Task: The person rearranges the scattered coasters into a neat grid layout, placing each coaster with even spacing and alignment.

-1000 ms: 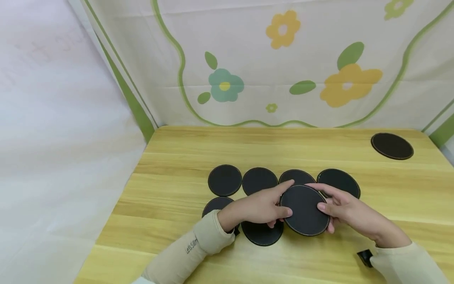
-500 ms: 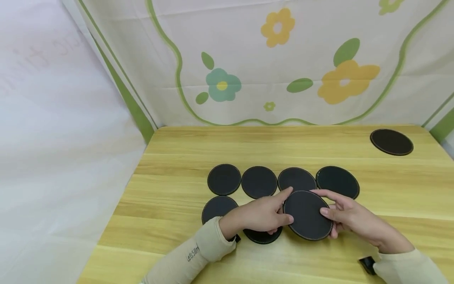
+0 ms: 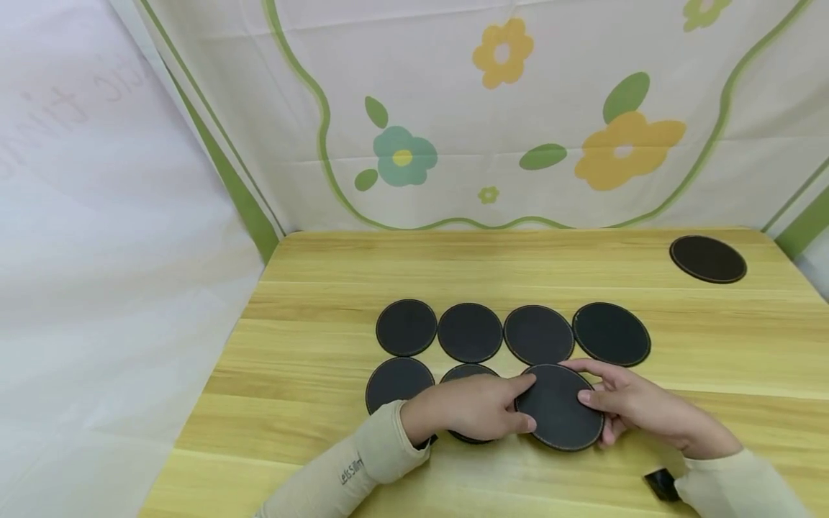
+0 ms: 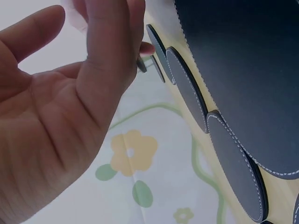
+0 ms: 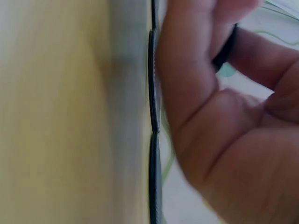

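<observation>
A round black coaster (image 3: 560, 410) with a stitched rim is held low above the table, below the third coaster of the back row. My left hand (image 3: 476, 406) holds its left edge, index finger and thumb overlapping its upper face. At the opposite edge, my right hand (image 3: 637, 403) pinches it with the thumb on top and other fingers beyond or beneath. The back row has a left coaster (image 3: 406, 327), then a second coaster (image 3: 470, 332), a third coaster (image 3: 539, 334) and a right coaster (image 3: 612, 334). Two front-row coasters, a left one (image 3: 396, 385) and a partly hidden one (image 3: 468, 370), lie near my left forearm.
Another black coaster (image 3: 708, 259) lies alone at the back right of the wooden table (image 3: 324, 273). A flower-printed white cloth (image 3: 453, 93) hangs along the back edge. A small black object (image 3: 662, 485) sits at the right sleeve.
Both hands have lowered the coaster and brought it nearer the front edge, below the back row. The third back-row coaster is now uncovered. My left index finger now overlaps the held coaster's face.
</observation>
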`<control>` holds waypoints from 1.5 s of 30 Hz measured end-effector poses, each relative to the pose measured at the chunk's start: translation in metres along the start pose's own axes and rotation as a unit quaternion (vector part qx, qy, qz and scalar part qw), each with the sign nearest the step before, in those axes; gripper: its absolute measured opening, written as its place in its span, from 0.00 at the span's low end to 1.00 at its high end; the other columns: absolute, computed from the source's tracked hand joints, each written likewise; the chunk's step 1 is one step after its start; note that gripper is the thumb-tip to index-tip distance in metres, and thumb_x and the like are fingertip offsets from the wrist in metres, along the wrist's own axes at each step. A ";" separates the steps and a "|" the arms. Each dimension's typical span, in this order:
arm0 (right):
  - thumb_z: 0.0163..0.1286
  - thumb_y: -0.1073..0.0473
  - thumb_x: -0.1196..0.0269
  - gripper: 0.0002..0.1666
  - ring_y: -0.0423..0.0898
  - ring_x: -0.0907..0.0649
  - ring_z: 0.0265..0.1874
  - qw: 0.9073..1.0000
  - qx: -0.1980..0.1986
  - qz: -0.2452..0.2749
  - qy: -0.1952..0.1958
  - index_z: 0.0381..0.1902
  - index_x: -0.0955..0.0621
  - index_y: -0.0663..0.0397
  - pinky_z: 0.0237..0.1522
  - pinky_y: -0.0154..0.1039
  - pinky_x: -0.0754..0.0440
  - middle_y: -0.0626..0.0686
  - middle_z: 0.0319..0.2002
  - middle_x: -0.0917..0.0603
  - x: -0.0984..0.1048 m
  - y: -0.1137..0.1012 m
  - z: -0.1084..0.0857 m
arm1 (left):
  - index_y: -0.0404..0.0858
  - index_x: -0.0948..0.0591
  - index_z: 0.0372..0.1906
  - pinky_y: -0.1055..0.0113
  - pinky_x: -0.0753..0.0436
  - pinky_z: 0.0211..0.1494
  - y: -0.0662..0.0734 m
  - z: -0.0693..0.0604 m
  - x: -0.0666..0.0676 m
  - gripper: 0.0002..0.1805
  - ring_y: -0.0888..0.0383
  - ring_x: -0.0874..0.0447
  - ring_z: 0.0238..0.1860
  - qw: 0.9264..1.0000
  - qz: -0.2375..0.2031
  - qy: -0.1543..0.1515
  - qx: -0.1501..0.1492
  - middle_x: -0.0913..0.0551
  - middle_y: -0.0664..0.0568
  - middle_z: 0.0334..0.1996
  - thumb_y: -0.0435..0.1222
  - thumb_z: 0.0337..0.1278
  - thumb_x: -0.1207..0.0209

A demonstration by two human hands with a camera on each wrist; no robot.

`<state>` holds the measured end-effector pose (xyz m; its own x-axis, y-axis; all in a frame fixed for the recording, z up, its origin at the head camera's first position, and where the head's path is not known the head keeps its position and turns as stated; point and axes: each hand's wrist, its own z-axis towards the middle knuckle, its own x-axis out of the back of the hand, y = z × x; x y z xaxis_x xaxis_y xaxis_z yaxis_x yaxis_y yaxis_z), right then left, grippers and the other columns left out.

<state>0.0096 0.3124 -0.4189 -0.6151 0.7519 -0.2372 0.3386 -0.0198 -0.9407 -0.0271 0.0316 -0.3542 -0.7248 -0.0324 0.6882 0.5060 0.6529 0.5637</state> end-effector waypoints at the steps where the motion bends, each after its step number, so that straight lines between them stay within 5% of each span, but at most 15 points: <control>1: 0.82 0.65 0.49 0.27 0.48 0.14 0.21 1.000 -0.003 -0.002 -0.002 0.75 0.35 0.50 0.27 0.41 0.14 0.65 0.27 0.17 0.000 0.001 0.001 | 0.42 0.42 0.80 0.77 0.26 0.38 0.000 0.000 -0.001 0.38 0.72 0.23 0.28 1.000 0.005 -0.005 0.002 0.21 0.66 0.25 0.50 0.75 0.45; 7: 0.82 0.65 0.50 0.30 0.47 0.14 0.18 1.000 -0.005 -0.017 0.005 0.76 0.42 0.64 0.23 0.42 0.14 0.68 0.24 0.18 -0.002 0.006 0.001 | 0.41 0.37 0.78 0.77 0.27 0.39 -0.001 0.003 -0.004 0.35 0.69 0.24 0.25 0.999 0.032 -0.016 -0.005 0.22 0.62 0.23 0.50 0.75 0.45; 10: 0.81 0.63 0.48 0.31 0.47 0.16 0.15 0.997 -0.018 -0.060 0.044 0.75 0.42 0.65 0.20 0.43 0.16 0.66 0.20 0.20 -0.004 0.006 0.001 | 0.41 0.34 0.77 0.78 0.27 0.41 -0.002 0.005 -0.005 0.33 0.70 0.24 0.30 0.998 0.051 -0.015 -0.020 0.22 0.63 0.28 0.50 0.75 0.45; 17: 0.78 0.58 0.41 0.32 0.52 0.20 0.08 0.966 -0.056 -0.202 0.152 0.75 0.35 0.59 0.12 0.50 0.19 0.59 0.14 0.21 -0.018 0.001 0.006 | 0.49 0.26 0.72 0.77 0.29 0.58 -0.001 0.003 -0.008 0.28 0.71 0.27 0.57 0.994 0.090 -0.021 -0.062 0.26 0.59 0.62 0.53 0.72 0.43; 24: 0.77 0.56 0.39 0.33 0.54 0.21 0.07 0.948 -0.074 -0.253 0.179 0.75 0.33 0.58 0.11 0.49 0.21 0.56 0.13 0.21 -0.027 -0.003 0.006 | 0.48 0.25 0.72 0.75 0.31 0.63 0.000 0.000 -0.008 0.28 0.69 0.30 0.64 0.991 0.114 -0.025 -0.063 0.26 0.60 0.65 0.54 0.73 0.45; 45: 0.80 0.54 0.43 0.27 0.49 0.22 0.08 0.953 -0.050 -0.239 0.179 0.68 0.28 0.65 0.13 0.47 0.20 0.57 0.18 0.21 -0.019 0.000 0.002 | 0.48 0.25 0.71 0.74 0.31 0.63 0.001 0.003 -0.010 0.28 0.71 0.30 0.64 0.993 0.099 -0.020 -0.063 0.25 0.61 0.64 0.53 0.73 0.44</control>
<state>0.0196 0.2965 -0.4152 -0.4394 0.8368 0.3266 0.1582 0.4300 -0.8889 -0.0208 0.0350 -0.3614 -0.6225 0.1182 0.7737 0.6929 0.5430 0.4745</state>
